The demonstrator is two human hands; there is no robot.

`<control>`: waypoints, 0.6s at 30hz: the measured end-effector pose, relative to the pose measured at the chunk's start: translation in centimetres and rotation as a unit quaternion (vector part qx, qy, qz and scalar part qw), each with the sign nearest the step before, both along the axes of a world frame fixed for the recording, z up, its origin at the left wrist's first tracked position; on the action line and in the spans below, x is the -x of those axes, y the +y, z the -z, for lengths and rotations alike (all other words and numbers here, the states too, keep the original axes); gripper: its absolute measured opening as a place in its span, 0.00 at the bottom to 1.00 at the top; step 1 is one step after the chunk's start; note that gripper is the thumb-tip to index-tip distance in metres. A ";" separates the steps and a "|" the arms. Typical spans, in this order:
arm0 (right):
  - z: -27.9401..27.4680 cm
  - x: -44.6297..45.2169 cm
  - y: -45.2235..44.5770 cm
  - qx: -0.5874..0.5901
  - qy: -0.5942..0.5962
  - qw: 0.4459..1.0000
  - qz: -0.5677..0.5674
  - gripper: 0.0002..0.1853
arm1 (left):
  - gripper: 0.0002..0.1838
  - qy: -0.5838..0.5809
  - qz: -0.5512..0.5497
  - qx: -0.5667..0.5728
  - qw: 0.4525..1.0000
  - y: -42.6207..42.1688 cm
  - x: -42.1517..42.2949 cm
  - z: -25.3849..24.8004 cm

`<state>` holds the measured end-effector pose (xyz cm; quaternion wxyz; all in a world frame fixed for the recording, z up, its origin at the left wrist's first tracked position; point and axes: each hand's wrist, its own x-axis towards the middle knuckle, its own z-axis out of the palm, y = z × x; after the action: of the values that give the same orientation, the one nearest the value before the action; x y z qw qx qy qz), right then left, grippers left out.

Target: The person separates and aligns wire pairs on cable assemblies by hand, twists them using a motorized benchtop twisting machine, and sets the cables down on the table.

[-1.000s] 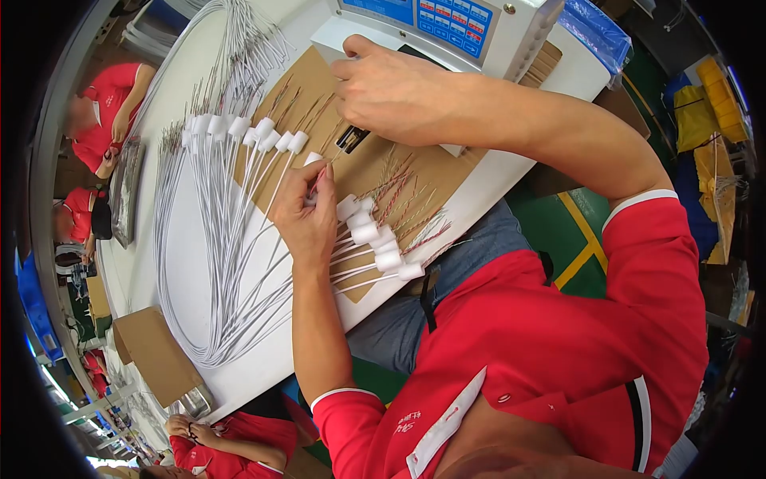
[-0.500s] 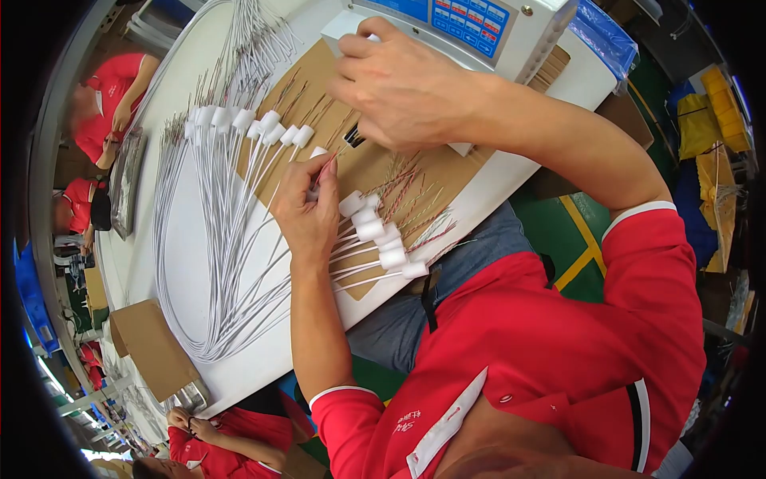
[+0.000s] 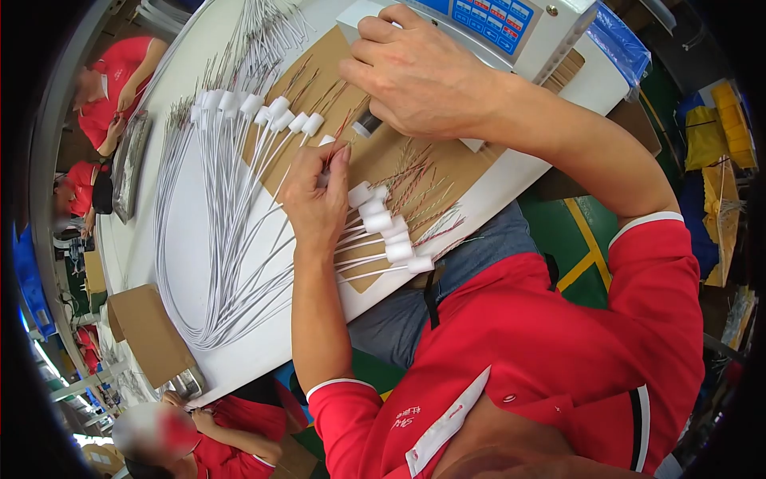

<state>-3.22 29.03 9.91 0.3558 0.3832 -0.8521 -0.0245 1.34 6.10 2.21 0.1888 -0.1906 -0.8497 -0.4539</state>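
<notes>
Reddish wires (image 3: pixel 343 126) protrude from the left hand (image 3: pixel 316 191), closed on them in a pinch. Beyond, the right hand (image 3: pixel 423 76) arches; opening and any hold on the dark piece (image 3: pixel 368 123) beneath cannot be determined. Keypad unit (image 3: pixel 499 20) past it: cropped.

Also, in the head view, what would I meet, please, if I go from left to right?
Brown cardboard → upper group of white sleeves → left hand → right hand → crumpled blue plastic → yellow plastic item near the right edge.
</notes>
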 end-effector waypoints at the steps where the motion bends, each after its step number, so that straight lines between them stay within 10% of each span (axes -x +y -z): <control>1: 0.0 0.0 0.0 -0.005 -0.007 1.000 0.004 0.09 | 0.05 -0.003 0.005 0.001 1.000 -0.1 0.0 0.0; 18: -1.0 -0.3 -0.2 -0.025 -0.104 0.994 -0.008 0.13 | 0.09 -0.319 0.184 -0.410 0.834 -3.2 1.4 -0.2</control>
<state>-2.88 28.83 10.93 0.2560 0.3995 -0.8803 -0.0033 -0.10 2.89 2.39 -0.1189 -0.0933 -0.5479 -0.8228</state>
